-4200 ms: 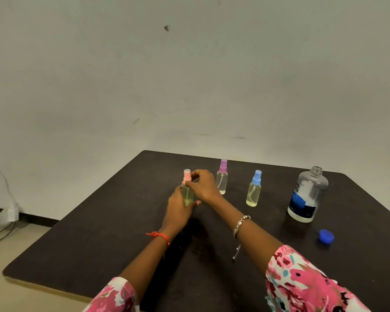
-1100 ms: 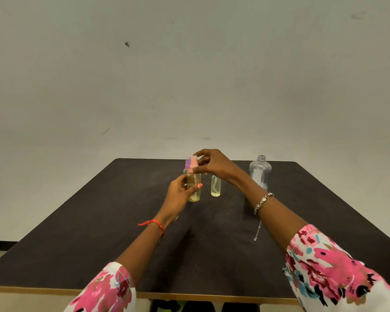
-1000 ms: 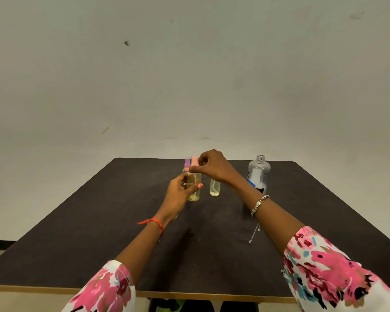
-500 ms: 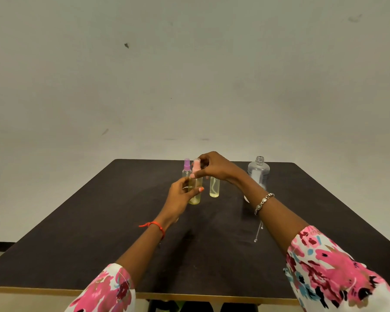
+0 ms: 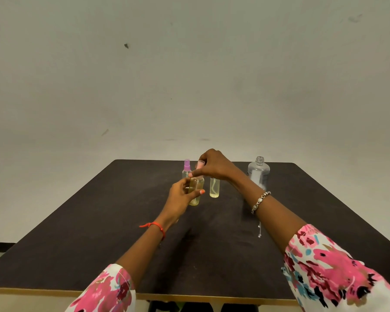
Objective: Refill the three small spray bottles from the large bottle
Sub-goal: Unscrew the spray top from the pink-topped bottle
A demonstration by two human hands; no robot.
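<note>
My left hand point(image 5: 181, 195) grips a small spray bottle of yellowish liquid point(image 5: 196, 188) at mid-table. My right hand point(image 5: 214, 165) pinches its pink spray top point(image 5: 200, 165) from above. Behind it on the left stands a second small bottle with a purple top point(image 5: 187, 168). To its right a third small bottle point(image 5: 214, 188) holds yellowish liquid; my right hand hides its top. The large clear bottle point(image 5: 258, 173) stands uncapped at the far right, partly behind my right forearm.
Everything stands on a dark table point(image 5: 99, 233) with a pale front edge, against a plain wall. A thin chain dangles from the bracelet point(image 5: 260, 200) on my right wrist down to the tabletop.
Since half a second ago my hands have stayed on the pink-topped bottle, with the right fingers shifting slightly on the top. The camera had swung round to face the table squarely before that.
</note>
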